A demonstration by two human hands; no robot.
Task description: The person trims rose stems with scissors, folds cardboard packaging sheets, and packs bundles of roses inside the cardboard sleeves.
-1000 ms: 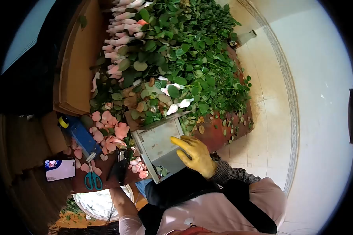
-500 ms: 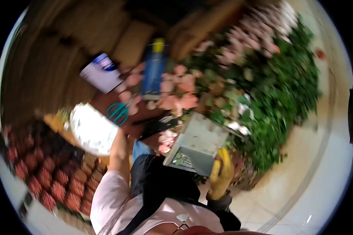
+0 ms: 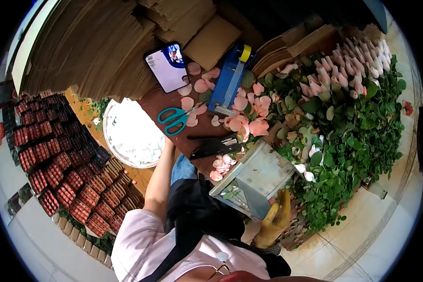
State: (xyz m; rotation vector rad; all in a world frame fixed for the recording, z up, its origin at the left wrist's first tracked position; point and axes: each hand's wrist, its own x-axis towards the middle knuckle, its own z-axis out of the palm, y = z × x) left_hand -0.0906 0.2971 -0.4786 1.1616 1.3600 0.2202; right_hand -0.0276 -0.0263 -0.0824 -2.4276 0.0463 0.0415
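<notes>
My left forearm (image 3: 159,176) reaches down to the rim of a round white tub (image 3: 112,145) filled with glaring white material. The left hand itself is hidden at the tub and the table edge. My right hand (image 3: 273,221), in a yellow glove, is beside the lower right corner of a grey metal box-like stand (image 3: 268,171). Its fingers look stretched and apart, with nothing seen between them. Left of the stand lie a dark stapler-like tool (image 3: 214,147) and loose pink petals (image 3: 222,165). Teal-handled scissors (image 3: 173,121) rest on the brown table (image 3: 148,101).
A blue tape dispenser (image 3: 229,82) and a lit phone (image 3: 168,68) stand among petals. Stacked cardboard (image 3: 89,51) fills the back left. Wrapped pink roses (image 3: 336,73) and leafy stems (image 3: 348,155) pile up at right. Bundled reddish flower packs (image 3: 54,174) cover the left floor.
The view has turned and sharpened, so the table things appear further right. My right glove looks less wrapped on the metal stand's edge, with fingers straighter. My left arm still reaches to the tub.
</notes>
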